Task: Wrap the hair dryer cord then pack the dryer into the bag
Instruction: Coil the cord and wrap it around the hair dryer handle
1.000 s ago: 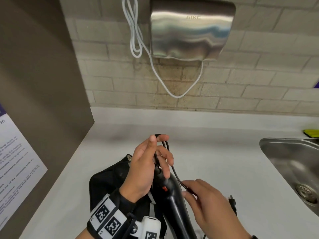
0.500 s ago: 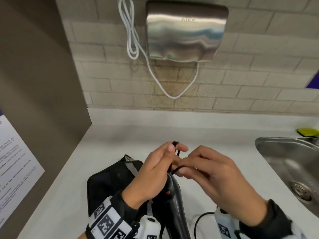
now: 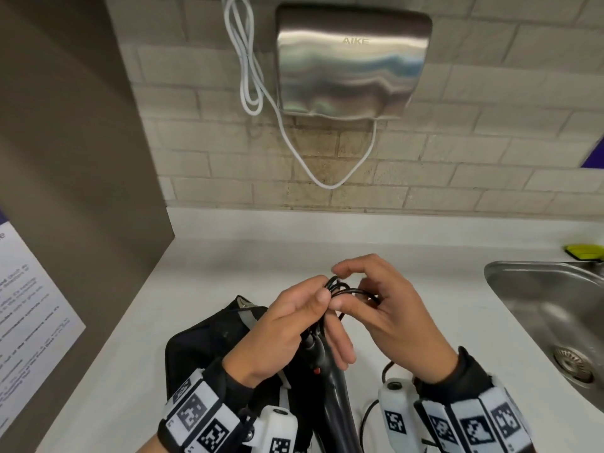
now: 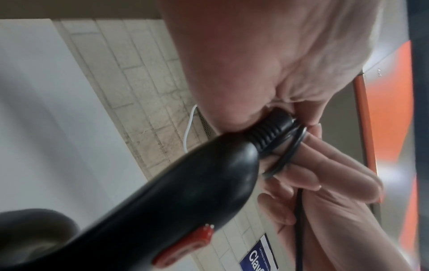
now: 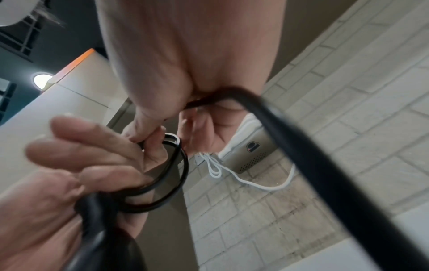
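A black hair dryer (image 3: pixel 333 390) with a red switch (image 4: pixel 183 251) stands handle-up over a black bag (image 3: pixel 209 351) on the white counter. My left hand (image 3: pixel 294 318) grips the handle's top and pinches the black cord (image 3: pixel 340 287) loops there; several loops (image 5: pixel 169 176) circle its fingers. My right hand (image 3: pixel 382 308) holds the running cord (image 5: pixel 325 174) and lays it at the loops. The rest of the cord (image 3: pixel 369 416) hangs down to the counter between my wrists. The dryer's nozzle end is hidden below the frame.
A steel sink (image 3: pixel 555 318) lies at the right, with a yellow sponge (image 3: pixel 585 251) behind it. A steel wall hand dryer (image 3: pixel 353 63) with a white cable (image 3: pixel 251 76) hangs on the tiled wall. A brown panel with a notice (image 3: pixel 29 299) stands at the left.
My right hand came up from beside the dryer body to the handle top, bringing cord with it. More loops now sit at my left fingers.
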`<action>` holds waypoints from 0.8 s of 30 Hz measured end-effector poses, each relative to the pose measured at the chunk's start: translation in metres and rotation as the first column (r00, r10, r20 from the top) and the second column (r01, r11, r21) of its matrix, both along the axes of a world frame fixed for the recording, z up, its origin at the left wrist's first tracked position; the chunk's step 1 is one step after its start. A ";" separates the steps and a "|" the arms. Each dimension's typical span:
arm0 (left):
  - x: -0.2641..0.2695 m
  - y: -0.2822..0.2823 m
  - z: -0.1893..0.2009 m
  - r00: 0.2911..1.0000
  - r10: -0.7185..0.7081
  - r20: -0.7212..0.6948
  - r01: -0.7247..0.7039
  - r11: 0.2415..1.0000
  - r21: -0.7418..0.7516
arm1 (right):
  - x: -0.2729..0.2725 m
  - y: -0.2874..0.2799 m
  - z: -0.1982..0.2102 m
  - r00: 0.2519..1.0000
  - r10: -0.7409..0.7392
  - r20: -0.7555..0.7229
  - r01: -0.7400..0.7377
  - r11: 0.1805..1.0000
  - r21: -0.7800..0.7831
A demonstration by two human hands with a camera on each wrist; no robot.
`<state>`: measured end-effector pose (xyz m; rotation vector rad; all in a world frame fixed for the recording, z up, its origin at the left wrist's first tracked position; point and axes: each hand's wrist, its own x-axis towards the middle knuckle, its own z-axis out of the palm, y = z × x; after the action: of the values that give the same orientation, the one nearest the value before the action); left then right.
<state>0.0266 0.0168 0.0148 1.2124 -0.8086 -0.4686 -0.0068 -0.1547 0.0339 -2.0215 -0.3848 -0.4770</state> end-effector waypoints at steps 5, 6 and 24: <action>0.003 0.000 -0.002 0.999 0.013 -0.037 -0.014 1.000 -0.014 | 0.002 -0.001 0.001 0.967 0.196 -0.165 -0.180 0.978 0.107; 0.003 0.000 -0.002 0.999 0.022 -0.026 -0.022 1.000 -0.015 | 0.002 -0.001 0.001 0.959 0.217 -0.180 -0.196 0.972 0.126; 0.002 0.000 -0.011 0.993 0.079 -0.084 -0.087 0.991 -0.099 | -0.004 0.000 -0.021 0.976 0.019 -0.217 0.069 0.918 0.391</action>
<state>0.0282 0.0165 0.0040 1.1209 -0.7025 -0.4000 -0.0108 -0.1549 0.0125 -1.6604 -0.1136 -0.3150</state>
